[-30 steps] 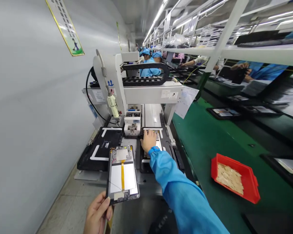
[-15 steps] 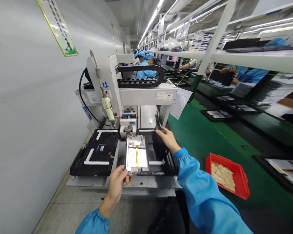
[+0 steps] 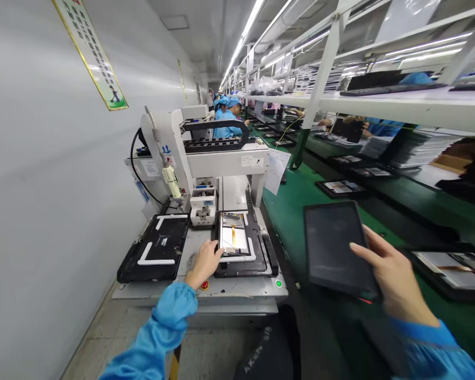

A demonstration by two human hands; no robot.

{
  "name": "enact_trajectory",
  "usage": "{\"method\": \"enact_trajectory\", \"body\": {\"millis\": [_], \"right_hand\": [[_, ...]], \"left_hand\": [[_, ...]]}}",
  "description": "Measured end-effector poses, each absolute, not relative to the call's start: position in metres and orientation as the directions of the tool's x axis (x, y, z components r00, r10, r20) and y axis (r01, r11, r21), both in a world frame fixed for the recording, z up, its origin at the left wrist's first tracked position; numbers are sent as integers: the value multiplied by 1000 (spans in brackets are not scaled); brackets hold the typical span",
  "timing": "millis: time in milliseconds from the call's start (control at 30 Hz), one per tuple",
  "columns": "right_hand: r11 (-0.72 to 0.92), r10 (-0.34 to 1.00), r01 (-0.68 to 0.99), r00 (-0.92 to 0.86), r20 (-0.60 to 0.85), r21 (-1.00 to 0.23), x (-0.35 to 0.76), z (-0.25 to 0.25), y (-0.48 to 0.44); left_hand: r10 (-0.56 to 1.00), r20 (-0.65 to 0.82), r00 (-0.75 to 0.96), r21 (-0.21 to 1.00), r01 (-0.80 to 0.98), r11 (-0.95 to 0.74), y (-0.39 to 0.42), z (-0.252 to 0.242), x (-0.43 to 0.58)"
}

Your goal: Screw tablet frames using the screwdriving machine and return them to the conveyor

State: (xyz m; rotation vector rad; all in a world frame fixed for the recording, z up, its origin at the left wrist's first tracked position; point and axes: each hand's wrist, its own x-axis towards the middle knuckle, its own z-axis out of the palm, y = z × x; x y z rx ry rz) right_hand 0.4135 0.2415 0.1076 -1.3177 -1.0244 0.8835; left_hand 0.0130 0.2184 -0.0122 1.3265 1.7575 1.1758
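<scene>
My left hand [image 3: 206, 259] pinches the near left corner of an opened tablet [image 3: 240, 240], its battery, orange ribbon and circuit board showing. This tablet lies face-down inside the white corner guides of the right black fixture [image 3: 237, 269] on the machine. Off to the right, my right hand [image 3: 396, 274] grips a dark flat tablet-like panel [image 3: 334, 248] by its right edge, thumb on the near face. The panel is tilted above the green bench. A second black fixture [image 3: 158, 245] with white guides sits at the left, with no tablet on it.
A white gantry machine [image 3: 225, 161] stands ahead, with a red button [image 3: 205, 285] and a green button [image 3: 278, 283] on its front. Other opened tablets [image 3: 342, 187] lie along the green bench [image 3: 293, 211]. A white shelf [image 3: 380, 105] runs above; people in blue work farther back.
My right hand has left the fixture and swung right with the dark panel, which now covers most of the red bin. The opened tablet has moved right and into the fixture with my left hand.
</scene>
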Motion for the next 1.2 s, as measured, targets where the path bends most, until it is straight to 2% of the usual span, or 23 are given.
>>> {"method": "enact_trajectory", "body": {"millis": [67,133,200,300,367,533,633,767,833,867,933,1000,1033,1067,1100,1133,1200], "right_hand": [[19,919,77,392,47,-997,433,109,211],[-16,894,122,446,40,-992,452,105,183],[-25,873,192,482,72,-981,470,96,157],[-57,847,342,514,136,-938,496,82,117],[-96,842,472,507,181,-877,513,74,91],[-50,875,710,370,312,-703,545,52,26],[-15,889,757,310,338,-654,552,38,-8],[-79,871,764,365,328,-640,550,33,-33],[-99,858,748,398,325,-656,544,38,-36],[-108,852,738,413,321,-666,539,41,-36],[-127,839,724,444,316,-678,527,45,-34],[-140,830,723,459,319,-676,516,45,-29],[-135,837,731,446,318,-669,514,43,-26],[-126,851,746,420,315,-654,517,39,-23],[-132,866,777,392,310,-615,525,36,-21],[-158,877,817,374,302,-554,540,32,-19],[-272,872,884,393,291,-381,589,28,-22]], "left_hand": [[938,207,-279,821,572,-11,199,-8,19],[910,378,-173,690,707,-152,173,-11,36],[892,452,-9,624,718,-309,145,-21,62],[870,377,318,592,640,-490,113,-42,112],[843,277,461,560,636,-531,108,-55,142],[880,117,461,451,765,-460,138,-78,191],[893,57,447,370,821,-435,152,-88,200],[891,2,454,235,866,-442,164,-95,196],[894,17,447,237,867,-438,164,-92,199],[897,49,440,288,854,-434,161,-88,203],[901,114,419,522,747,-413,141,-74,222],[890,60,453,847,449,-285,107,-57,250],[839,-49,542,960,256,-110,87,-49,268],[734,-154,661,988,83,132,67,-43,285],[629,-229,743,928,-28,370,50,-38,302],[559,-283,779,837,-84,541,35,-36,316],[522,-385,761,695,-133,706,19,-36,337]]}}
